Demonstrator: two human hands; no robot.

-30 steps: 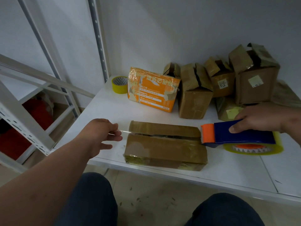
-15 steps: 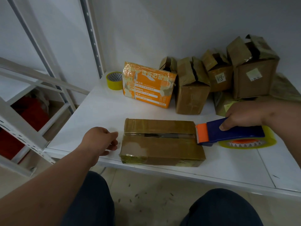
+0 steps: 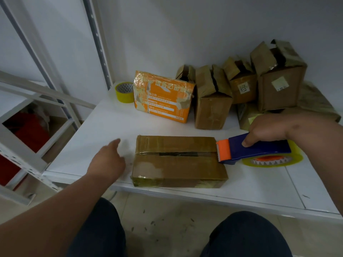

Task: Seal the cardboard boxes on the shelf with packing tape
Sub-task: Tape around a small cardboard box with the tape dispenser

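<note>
At the front edge of the shelf point(image 3: 259, 184) lies the flat box point(image 3: 178, 162); your right hand point(image 3: 267, 127) grips the tape dispenser point(image 3: 256, 149) with its blade at the seam's right end, probably to cut. Your left hand point(image 3: 107, 162) hovers beside the box, grip loose and empty, index finger out.

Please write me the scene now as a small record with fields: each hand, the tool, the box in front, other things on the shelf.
left hand: open, beside the box, holding nothing
right hand: grips tape dispenser
dispenser position: orange blade end at the box's right edge
front box: flat, centre seam with a dark gap
shelf: yellow tape roll, orange package, open-flapped boxes behind
</note>
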